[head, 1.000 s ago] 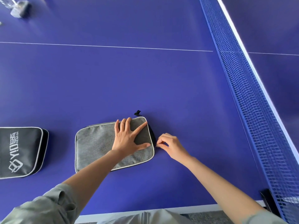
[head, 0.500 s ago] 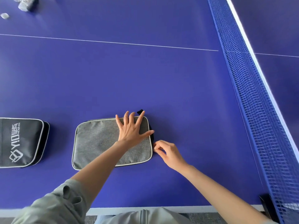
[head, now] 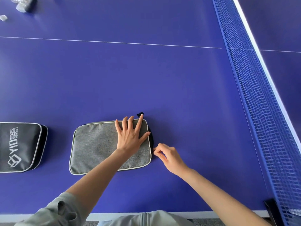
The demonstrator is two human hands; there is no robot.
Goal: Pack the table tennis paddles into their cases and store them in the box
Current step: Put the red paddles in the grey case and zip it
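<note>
Table [head: 146, 75] fills the frame; grey case [head: 97, 147] lies lower centre under the flat, spread-fingered left hand [head: 130, 137]. Right hand [head: 169, 155], fingertips pinched together, has slid down the case's right edge, apparently zipping it shut.

A grey case [head: 104, 147] lies flat on the blue desk [head: 146, 79]; the left hand [head: 131, 136] presses on its right half, fingers [head: 140, 123] spread; the right hand [head: 169, 154] pinches at the case's right edge, just beside the dark zip side; a black case [head: 19, 146] lies well to the left; the net [head: 260, 103] runs along the right.
</note>
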